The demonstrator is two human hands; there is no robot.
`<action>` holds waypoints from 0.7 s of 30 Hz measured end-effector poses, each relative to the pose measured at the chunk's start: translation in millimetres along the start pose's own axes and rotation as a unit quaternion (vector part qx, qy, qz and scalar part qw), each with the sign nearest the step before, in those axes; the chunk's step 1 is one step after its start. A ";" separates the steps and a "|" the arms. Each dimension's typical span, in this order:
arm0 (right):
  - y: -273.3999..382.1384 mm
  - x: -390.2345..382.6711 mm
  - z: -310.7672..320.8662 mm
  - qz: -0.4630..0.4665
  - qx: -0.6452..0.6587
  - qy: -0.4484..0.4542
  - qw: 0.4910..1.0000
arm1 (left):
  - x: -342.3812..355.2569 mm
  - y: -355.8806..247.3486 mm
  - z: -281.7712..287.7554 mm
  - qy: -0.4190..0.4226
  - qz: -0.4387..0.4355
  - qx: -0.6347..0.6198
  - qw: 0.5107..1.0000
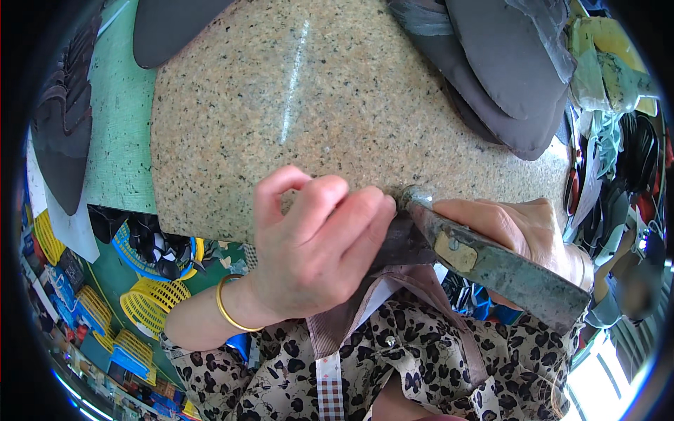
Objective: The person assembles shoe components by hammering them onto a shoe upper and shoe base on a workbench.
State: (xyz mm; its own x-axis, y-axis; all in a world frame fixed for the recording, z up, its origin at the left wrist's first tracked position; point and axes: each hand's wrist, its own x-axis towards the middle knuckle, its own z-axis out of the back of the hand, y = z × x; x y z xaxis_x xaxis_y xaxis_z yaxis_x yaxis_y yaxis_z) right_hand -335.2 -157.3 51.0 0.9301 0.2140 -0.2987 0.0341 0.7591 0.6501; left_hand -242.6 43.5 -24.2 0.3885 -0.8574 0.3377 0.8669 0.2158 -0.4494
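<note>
My left hand (319, 242) is closed, with its fingers curled at the near edge of the stone slab (316, 105). Its fingertips press on a dark, flat piece (404, 245), mostly hidden under both hands. My right hand (519, 228) is wrapped around a flat grey metal bar tool (519, 281), tilted down to the right. A small pale block with a screw (455, 251) sits on the tool's face. The tool's upper end meets the dark piece beside my left fingertips. Whether that end has a cutting edge cannot be seen.
Dark grey sole-shaped sheets (505, 63) overlap at the slab's far right. Another such sheet (172, 28) lies far left, and more (63, 154) stand on the green surface (123, 112). Yellow baskets (147, 309) are below left. A blurred person (632, 288) is at right.
</note>
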 end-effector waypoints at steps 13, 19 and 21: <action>-17.1 -1.7 -13.7 0.090 0.026 -0.070 0.993 | -11.2 -7.8 -4.8 -0.018 -0.007 0.018 1.000; -6.8 4.2 -3.6 0.081 -0.069 -0.012 0.994 | -9.4 -23.4 0.1 0.022 -0.011 0.069 0.997; -14.1 2.9 -16.3 0.074 -0.003 -0.042 0.996 | -16.6 -19.2 -2.2 0.031 -0.005 0.067 0.997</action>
State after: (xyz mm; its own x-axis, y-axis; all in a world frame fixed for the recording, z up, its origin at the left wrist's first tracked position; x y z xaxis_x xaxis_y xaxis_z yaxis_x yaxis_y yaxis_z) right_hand -339.0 -157.4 29.6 0.9523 0.2708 -0.1404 -0.1069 0.7274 0.6778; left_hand -266.3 52.6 -22.9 0.3632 -0.8862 0.2877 0.9062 0.2642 -0.3302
